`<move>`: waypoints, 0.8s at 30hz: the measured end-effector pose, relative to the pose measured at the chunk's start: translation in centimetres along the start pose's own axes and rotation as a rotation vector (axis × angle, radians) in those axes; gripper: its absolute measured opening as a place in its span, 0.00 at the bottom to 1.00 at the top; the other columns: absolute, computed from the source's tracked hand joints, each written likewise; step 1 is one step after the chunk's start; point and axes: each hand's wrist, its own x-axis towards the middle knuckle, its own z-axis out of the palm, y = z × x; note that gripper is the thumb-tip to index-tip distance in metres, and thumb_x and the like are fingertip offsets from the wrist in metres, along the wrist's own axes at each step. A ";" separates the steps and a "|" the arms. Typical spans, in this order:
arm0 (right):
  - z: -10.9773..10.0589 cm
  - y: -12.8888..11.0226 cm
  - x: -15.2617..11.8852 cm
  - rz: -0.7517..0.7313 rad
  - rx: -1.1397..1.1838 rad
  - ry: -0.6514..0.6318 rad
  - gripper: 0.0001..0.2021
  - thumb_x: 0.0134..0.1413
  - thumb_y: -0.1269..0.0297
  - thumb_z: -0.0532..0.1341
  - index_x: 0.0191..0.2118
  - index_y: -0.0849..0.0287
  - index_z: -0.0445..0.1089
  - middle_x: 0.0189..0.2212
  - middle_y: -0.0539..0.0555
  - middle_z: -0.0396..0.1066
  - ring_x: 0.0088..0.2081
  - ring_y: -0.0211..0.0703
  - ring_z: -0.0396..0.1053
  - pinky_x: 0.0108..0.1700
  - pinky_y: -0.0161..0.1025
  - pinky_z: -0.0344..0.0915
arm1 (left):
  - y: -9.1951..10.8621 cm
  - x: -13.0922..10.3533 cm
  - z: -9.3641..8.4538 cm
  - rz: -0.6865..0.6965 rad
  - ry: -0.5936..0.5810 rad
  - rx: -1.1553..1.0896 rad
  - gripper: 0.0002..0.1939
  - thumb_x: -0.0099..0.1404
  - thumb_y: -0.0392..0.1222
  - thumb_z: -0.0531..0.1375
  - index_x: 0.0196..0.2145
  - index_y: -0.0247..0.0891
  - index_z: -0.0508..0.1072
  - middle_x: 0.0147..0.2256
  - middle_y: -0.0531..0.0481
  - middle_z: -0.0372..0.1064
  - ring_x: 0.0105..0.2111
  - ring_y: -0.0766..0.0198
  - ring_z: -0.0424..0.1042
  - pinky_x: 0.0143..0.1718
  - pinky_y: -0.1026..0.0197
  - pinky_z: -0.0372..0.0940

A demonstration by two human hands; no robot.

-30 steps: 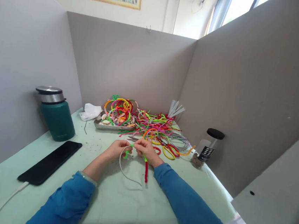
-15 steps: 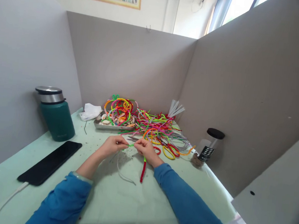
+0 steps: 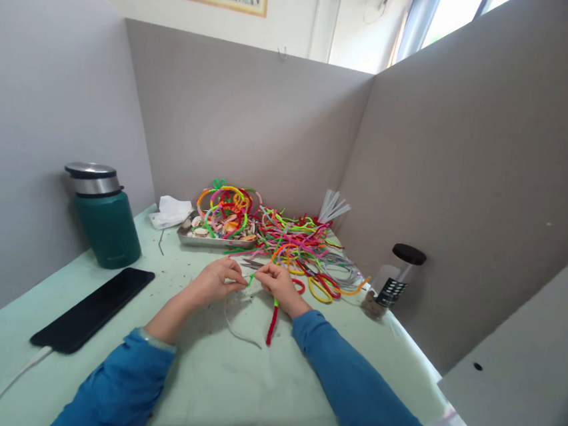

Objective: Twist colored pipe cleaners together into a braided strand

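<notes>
Above the middle of the table, my left hand (image 3: pixel 218 280) pinches a short piece of green pipe cleaner (image 3: pixel 251 279). My right hand (image 3: pixel 279 287) is closed on the other side of that green piece, its fingertips close to the left ones. From under the right palm a red pipe cleaner (image 3: pixel 272 326) with a yellow-green upper part hangs down; whether it joins the green piece is hidden. A thin whitish cord (image 3: pixel 239 334) curves across the cloth below the left hand. Scissors (image 3: pixel 251 263) lie just behind the fingertips, partly covered.
A metal tray (image 3: pixel 215 242) of shells and bent pipe cleaners stands at the back, beside a heap of colourful pipe cleaners (image 3: pixel 297 231). A green flask (image 3: pixel 107 223) and a phone (image 3: pixel 93 312) are on the left. A black-lidded jar (image 3: pixel 392 284) stands right. Grey partitions (image 3: pixel 243 115) surround the table.
My left fingertips have shifted slightly down and turned the green piece from nearly level to slanting. The right hand has stayed almost in place.
</notes>
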 end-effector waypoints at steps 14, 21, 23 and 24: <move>0.1 -0.4 -0.1 0.053 0.054 -0.065 0.13 0.50 0.55 0.56 0.29 0.61 0.65 0.14 0.44 0.54 0.16 0.29 0.48 0.18 0.29 0.44 | 2.3 0.1 0.0 0.012 0.050 0.087 0.11 0.56 0.45 0.58 0.22 0.36 0.72 0.34 0.48 0.66 0.36 0.64 0.64 0.41 0.61 0.58; 0.3 -1.2 -0.4 0.044 0.132 -0.126 0.14 0.51 0.54 0.55 0.36 0.61 0.64 0.14 0.43 0.52 0.16 0.30 0.48 0.18 0.29 0.42 | 2.3 0.5 0.0 -0.433 0.103 -0.353 0.19 0.59 0.53 0.51 0.26 0.34 0.70 0.23 0.51 0.66 0.25 0.67 0.64 0.28 0.65 0.60; 0.4 -1.2 -0.5 0.040 0.103 -0.119 0.13 0.51 0.54 0.55 0.34 0.61 0.64 0.15 0.43 0.53 0.16 0.30 0.48 0.18 0.29 0.43 | 2.2 0.5 0.4 -0.536 0.045 -0.569 0.19 0.55 0.54 0.55 0.31 0.33 0.70 0.27 0.50 0.67 0.26 0.67 0.65 0.26 0.65 0.60; 0.5 -1.2 -0.5 0.038 0.089 -0.114 0.13 0.51 0.54 0.55 0.34 0.61 0.64 0.14 0.43 0.53 0.16 0.30 0.48 0.18 0.29 0.43 | 2.1 0.6 0.6 -0.567 0.003 -0.655 0.19 0.53 0.54 0.57 0.32 0.33 0.70 0.28 0.50 0.67 0.25 0.67 0.65 0.25 0.65 0.60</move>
